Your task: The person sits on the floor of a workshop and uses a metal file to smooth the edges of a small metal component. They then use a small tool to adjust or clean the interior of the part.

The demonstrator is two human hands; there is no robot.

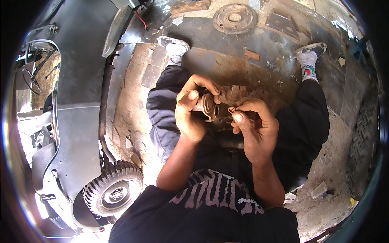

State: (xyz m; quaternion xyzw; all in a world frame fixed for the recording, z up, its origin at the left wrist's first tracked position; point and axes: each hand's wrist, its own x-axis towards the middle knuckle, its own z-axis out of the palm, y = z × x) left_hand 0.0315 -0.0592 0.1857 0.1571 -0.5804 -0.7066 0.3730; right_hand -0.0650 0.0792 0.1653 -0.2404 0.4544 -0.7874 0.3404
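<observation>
My left hand (189, 115) is closed around a rusty, round metal part (208, 106) with a grooved rim and a dark hole on its right side. The thumb and fingers grip it from the left. Just to the right, my right hand (259, 131) pinches a small copper-coloured piece (231, 109) between thumb and forefinger. Its ridges look like wire or a spring; I cannot tell which. Both hands are close together above my lap, and the small piece is apart from the hole. Behind the hands lies a brownish, blocky metal thing (235, 92), partly hidden by them.
A dark grey vehicle body (79, 101) with a knobbly tyre (115, 190) stands along the left. Beyond my feet lie a rusty metal disc (235, 18) and a square plate (283, 24). A brick fragment (252, 55) is between my feet. Another tyre (362, 141) is at right.
</observation>
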